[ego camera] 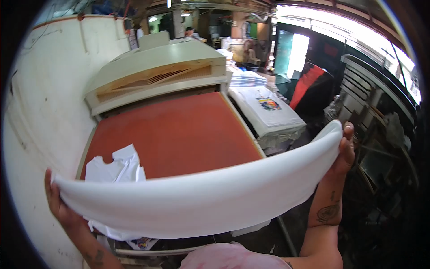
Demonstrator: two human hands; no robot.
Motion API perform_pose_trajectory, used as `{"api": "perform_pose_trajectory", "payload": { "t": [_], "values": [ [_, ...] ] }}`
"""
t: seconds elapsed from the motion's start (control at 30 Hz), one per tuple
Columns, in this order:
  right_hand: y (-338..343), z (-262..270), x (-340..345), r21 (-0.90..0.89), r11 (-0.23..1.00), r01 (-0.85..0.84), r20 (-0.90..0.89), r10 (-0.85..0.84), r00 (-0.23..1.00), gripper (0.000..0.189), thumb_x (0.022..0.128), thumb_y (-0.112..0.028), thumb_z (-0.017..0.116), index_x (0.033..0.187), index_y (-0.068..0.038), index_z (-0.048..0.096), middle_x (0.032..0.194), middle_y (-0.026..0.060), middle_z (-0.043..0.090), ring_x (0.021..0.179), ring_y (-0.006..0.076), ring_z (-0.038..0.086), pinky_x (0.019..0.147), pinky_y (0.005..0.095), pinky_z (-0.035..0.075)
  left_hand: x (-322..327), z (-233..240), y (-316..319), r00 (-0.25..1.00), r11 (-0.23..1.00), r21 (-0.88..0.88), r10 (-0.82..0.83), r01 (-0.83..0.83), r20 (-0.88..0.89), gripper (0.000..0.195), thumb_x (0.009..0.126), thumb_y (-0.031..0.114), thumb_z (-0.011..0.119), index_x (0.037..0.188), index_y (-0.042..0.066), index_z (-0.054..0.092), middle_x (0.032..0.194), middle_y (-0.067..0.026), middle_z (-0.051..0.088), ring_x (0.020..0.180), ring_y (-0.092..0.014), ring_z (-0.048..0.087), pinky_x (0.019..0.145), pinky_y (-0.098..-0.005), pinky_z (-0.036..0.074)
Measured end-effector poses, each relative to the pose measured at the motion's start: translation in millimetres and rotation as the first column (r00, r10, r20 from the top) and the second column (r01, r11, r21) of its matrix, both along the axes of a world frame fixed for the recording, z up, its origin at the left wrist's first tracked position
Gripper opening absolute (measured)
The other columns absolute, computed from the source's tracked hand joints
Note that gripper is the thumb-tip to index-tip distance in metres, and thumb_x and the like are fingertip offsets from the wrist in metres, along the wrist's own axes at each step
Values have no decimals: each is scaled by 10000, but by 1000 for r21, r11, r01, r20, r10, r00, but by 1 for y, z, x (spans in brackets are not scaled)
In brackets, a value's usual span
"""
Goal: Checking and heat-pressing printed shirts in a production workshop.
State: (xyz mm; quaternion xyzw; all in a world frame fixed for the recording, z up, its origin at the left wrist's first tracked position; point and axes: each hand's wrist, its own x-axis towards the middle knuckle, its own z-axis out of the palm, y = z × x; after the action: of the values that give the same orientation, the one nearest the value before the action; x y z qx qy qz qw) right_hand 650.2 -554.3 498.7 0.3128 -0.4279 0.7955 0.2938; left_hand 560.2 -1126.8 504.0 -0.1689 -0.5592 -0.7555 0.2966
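Note:
A white cloth, probably a shirt, (201, 198) hangs stretched between my two raised hands, its upper edge folded over. My left hand (57, 198) grips its left end near the pale wall. At the other end, my right hand (346, 148) holds the cloth, with the thumb and fingertips showing above it. Behind the cloth lies the red belt (174, 134) of a conveyor dryer. On the belt's near left part rests a white T-shirt (114, 168), partly hidden by the cloth. Below the cloth, a piece of white fabric with a coloured print (143, 242) shows.
The dryer's cream metal hood (161, 67) spans the far end of the belt. To its right, a white printed shirt (267, 104) lies on a covered table, with a stack of folded shirts (248, 79) behind. A wall (43, 101) stands close on the left.

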Motion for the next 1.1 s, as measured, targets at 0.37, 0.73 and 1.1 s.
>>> {"api": "perform_pose_trajectory", "payload": {
  "t": [0.37, 0.73, 1.1],
  "values": [
    [31, -27, -172, 358, 915, 188, 536, -366, 761, 377, 835, -152, 579, 1153, 43, 530, 1051, 122, 587, 979, 199, 556, 847, 309, 432, -192, -43, 28, 886, 936, -197, -188, 292, 423, 350, 859, 36, 490, 1204, -23, 504, 1134, -106, 560, 1015, -159, 532, 909, -280, 412],
    [22, 57, -218, 222, 907, 358, 105, -388, 916, 406, 917, -157, 489, 1286, -1, 427, 1277, 92, 468, 1126, 204, 491, 961, 353, 382, -196, 64, 63, 953, 973, -32, -232, 230, -193, 386, 905, 90, 435, 1278, -12, 428, 1155, -109, 523, 1081, -197, 494, 953, -332, 374],
    [20, -219, -163, 370, 900, 229, 702, -433, 566, 351, 770, 68, 530, 1117, 21, 541, 890, 42, 581, 681, 87, 519, 612, 206, 427, -153, -201, 36, 787, 931, 4, -312, 366, 533, 539, 704, -42, 505, 1234, 42, 448, 1125, -99, 523, 1019, -186, 517, 908, -316, 420]
  ]
}}
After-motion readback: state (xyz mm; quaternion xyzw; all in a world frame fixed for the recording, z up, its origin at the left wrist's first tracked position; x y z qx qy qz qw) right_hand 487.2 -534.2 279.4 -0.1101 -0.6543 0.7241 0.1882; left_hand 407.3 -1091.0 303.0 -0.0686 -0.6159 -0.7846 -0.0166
